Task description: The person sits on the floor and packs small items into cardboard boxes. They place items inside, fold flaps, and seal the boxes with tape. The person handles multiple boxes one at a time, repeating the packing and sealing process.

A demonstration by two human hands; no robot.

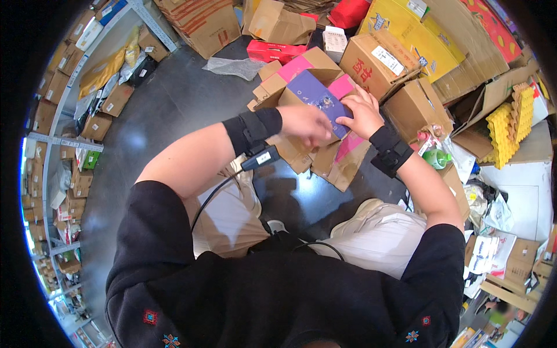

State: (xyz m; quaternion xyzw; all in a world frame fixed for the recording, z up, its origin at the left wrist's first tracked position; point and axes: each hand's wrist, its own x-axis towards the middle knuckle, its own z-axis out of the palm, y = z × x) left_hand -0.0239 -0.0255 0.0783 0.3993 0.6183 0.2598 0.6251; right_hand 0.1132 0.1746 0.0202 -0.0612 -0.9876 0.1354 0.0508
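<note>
In front of me a purple cardboard box (310,89) sits among the spread flaps of an open brown carton (337,167). Pink panels (343,86) show beside the purple box. My right hand (363,114) grips the purple box at its right end, thumb on the purple face and fingers over the far side. My left hand (306,126) is blurred over the near left part of the same box, its fingers bent downward. Whether it holds anything there cannot be made out. Black straps wrap both wrists, and a cable runs from a small device at the left one.
Shelving (61,141) with parcels lines the left. A brown carton (378,63), a yellow box (409,41) and a red box (276,51) stand ahead. Bubble wrap (235,67) lies on the dark floor (161,113). A green bottle (436,158) and yellow egg-crate foam (500,132) are at right.
</note>
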